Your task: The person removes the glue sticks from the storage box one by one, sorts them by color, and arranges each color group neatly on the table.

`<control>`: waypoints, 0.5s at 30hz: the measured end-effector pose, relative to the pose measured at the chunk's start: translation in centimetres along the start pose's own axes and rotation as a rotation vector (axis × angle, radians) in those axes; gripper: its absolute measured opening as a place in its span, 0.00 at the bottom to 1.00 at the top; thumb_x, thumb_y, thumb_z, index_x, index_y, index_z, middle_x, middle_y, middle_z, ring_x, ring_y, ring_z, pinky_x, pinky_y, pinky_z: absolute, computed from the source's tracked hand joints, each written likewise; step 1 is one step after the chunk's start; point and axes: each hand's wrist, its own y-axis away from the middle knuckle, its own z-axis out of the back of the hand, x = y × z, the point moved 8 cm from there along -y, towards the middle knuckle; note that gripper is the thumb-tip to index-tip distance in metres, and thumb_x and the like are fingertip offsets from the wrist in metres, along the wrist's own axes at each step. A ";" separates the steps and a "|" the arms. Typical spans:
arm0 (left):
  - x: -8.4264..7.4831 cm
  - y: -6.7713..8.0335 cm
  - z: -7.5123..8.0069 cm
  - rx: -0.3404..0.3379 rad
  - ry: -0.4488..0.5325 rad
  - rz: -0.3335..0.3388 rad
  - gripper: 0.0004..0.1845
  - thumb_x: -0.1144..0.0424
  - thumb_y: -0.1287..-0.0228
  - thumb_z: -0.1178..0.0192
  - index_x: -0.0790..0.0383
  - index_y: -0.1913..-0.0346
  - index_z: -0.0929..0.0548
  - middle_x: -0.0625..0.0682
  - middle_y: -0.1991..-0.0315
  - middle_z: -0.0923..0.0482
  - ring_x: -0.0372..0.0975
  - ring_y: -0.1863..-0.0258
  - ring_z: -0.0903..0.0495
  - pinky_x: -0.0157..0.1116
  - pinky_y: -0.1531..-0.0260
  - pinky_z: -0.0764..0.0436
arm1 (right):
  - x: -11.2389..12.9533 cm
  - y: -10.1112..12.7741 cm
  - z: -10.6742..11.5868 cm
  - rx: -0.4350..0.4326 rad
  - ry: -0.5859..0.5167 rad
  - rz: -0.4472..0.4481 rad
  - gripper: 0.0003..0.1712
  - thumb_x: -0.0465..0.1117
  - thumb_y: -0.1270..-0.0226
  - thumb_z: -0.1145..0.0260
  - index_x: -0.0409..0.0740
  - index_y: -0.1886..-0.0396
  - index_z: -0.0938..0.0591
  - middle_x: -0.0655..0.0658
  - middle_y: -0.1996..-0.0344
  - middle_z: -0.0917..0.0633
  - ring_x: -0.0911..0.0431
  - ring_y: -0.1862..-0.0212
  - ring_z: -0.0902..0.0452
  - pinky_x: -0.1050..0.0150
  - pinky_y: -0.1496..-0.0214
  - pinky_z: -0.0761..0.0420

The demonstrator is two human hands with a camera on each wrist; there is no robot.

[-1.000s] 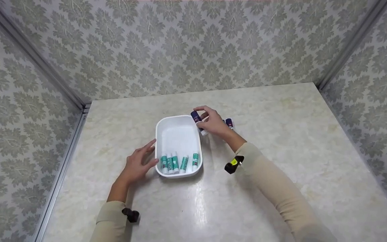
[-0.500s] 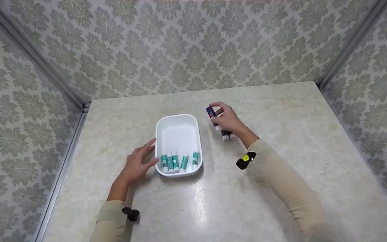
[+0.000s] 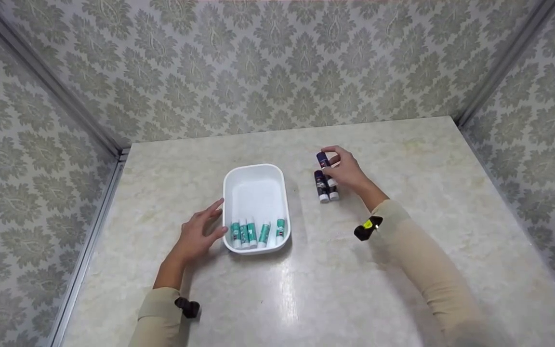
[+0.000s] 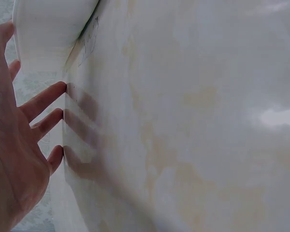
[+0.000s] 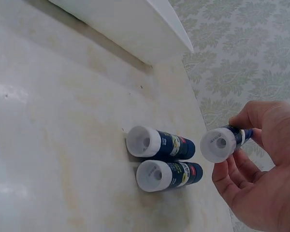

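Observation:
My right hand (image 3: 342,166) pinches a dark blue glue stick (image 3: 324,164) (image 5: 225,140) just above two more blue glue sticks (image 3: 324,189) (image 5: 165,159) lying side by side on the table. A white tray (image 3: 277,171) (image 5: 130,29) sits to their left, with several green glue sticks (image 3: 256,233) lined up at its near end. My left hand (image 3: 200,233) (image 4: 24,140) rests open on the table with its fingers against the tray's left wall (image 4: 48,29).
The pale marble table (image 3: 403,202) is enclosed by patterned walls (image 3: 277,62) at the back and both sides. Small clips sit on each sleeve cuff (image 3: 368,229) near the wrists.
My right hand carried the blue glue stick from over the tray's far right corner rightward to above the two sticks on the table. The left hand stayed put.

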 end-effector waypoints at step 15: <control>0.0 0.0 0.1 -0.004 0.009 0.017 0.46 0.31 0.23 0.35 0.31 0.09 0.41 0.55 0.14 0.26 0.57 0.11 0.38 0.68 0.17 0.49 | -2.3 -0.2 2.0 -0.038 0.049 -0.055 0.38 0.33 0.23 0.34 0.46 0.15 0.28 0.37 0.43 0.19 0.53 0.52 0.18 0.68 0.56 0.20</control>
